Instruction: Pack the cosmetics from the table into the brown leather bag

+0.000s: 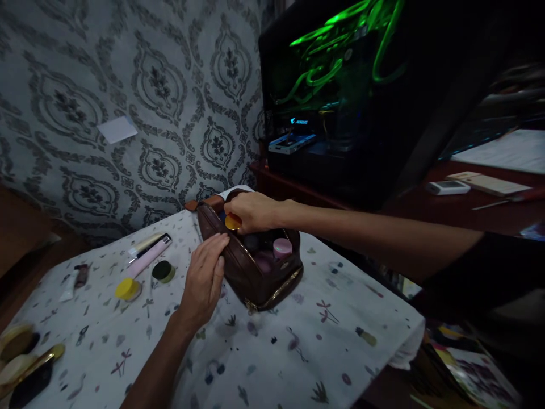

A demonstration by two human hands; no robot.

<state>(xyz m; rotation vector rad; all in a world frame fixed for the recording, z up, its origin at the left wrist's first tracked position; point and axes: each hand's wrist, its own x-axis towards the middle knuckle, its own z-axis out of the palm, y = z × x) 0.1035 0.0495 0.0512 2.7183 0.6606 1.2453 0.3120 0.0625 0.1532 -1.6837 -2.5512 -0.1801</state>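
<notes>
A dark brown zippered cosmetic bag (244, 275) lies open on the cloth-covered table. My right hand (255, 211) reaches into its far end, fingers curled around a small jar with a shiny gold-yellow lid (233, 222). Part of that jar is hidden by the hand and the bag. Against the bag's near left side rests my left hand (205, 278), its fingers stretched out and lying along the rim. Inside the bag, a pink-lidded jar (283, 248) shows near the right end; other contents are too dark to make out.
Left of the bag are a yellow-lidded jar (128, 289), a dark-lidded jar (163, 272), a pink tube (149, 255) and a small white tube (67, 287). Several compacts (19, 343) sit at the lower left. A computer case (323, 113) stands behind on the right.
</notes>
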